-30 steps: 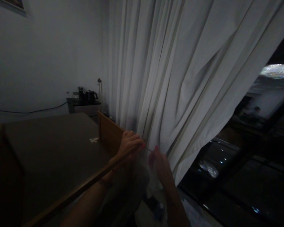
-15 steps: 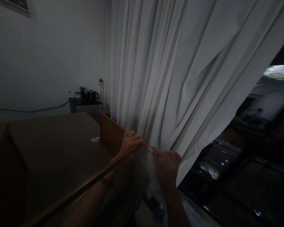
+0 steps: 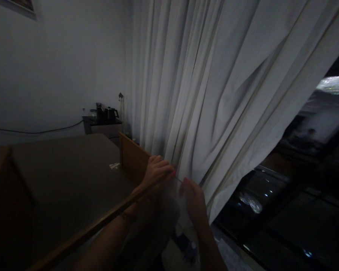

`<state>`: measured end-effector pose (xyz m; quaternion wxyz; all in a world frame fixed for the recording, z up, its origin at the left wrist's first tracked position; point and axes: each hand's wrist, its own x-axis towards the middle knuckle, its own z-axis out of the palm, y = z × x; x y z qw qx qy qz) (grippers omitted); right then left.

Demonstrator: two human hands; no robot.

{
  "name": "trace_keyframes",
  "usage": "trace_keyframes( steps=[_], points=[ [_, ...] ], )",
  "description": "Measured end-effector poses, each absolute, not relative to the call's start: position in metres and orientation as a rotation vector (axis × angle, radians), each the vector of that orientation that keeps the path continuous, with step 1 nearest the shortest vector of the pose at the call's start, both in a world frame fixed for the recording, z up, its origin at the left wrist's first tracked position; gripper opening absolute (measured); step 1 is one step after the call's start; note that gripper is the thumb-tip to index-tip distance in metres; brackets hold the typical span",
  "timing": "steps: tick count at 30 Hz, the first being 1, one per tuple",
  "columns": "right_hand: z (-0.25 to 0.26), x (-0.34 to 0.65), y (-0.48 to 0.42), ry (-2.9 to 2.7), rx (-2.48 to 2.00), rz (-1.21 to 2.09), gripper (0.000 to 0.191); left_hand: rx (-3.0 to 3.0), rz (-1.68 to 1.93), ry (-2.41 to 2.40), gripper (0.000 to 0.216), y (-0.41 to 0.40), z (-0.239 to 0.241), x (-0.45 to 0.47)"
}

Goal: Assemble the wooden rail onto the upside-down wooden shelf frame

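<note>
My left hand [image 3: 158, 171] is wrapped over the corner of a wooden frame [image 3: 101, 220], where its front rail meets an upright side panel [image 3: 131, 152]. Just right of that corner, a thin rod [image 3: 179, 180] points out from near my left fingertips. My right hand [image 3: 194, 197] has its fingers curled at the rod's outer end, pinching it; slight blur and dim light hide the exact grip. What kind of tool or part the rod is cannot be made out.
A brown flat surface [image 3: 73, 169] with a small white item [image 3: 114, 165] lies behind the rail. White curtains [image 3: 214, 94] hang close beyond my hands. A small cabinet [image 3: 106, 129] with a black kettle [image 3: 110, 114] stands by the wall. Dark glass [image 3: 285, 203] is at right.
My right hand has turned at the rod's end; its fingers, spread toward the right before, are now curled in and slightly lower. My left hand stays on the corner.
</note>
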<state>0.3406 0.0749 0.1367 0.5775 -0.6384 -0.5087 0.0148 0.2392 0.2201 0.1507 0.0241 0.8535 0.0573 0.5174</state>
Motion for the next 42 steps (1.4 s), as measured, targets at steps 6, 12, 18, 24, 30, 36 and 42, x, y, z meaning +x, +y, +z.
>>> trace_keyframes(
  steps=[6, 12, 18, 24, 30, 36, 42],
  points=[
    [0.143, 0.342, 0.073, -1.333, -1.523, -0.345, 0.038, 2.629, 1.646, 0.140, 0.033, 0.222, 0.149, 0.240],
    [0.139, 0.352, 0.069, -1.452, -1.515, -0.767, 0.029, 2.636, 1.636, 0.155, 0.035, 0.222, 0.149, 0.241],
    [0.134, 0.348, 0.072, -1.201, -1.599, -0.076, 0.056, 2.644, 1.597, 0.212, 0.038, 0.221, 0.150, 0.241],
    [0.142, 0.341, 0.072, -1.145, -1.529, 0.247, 0.056, 2.655, 1.568, 0.206, 0.037, 0.221, 0.149, 0.240],
    [0.143, 0.350, 0.069, -1.394, -1.579, -0.524, 0.038, 2.631, 1.604, 0.195, 0.036, 0.220, 0.149, 0.240],
    [0.139, 0.349, 0.065, -1.406, -1.520, -0.585, 0.027, 2.653, 1.593, 0.213, 0.036, 0.223, 0.147, 0.241],
    [0.143, 0.337, 0.070, -1.108, -1.446, 0.303, 0.070, 2.653, 1.593, 0.208, 0.034, 0.222, 0.148, 0.241]
  ],
)
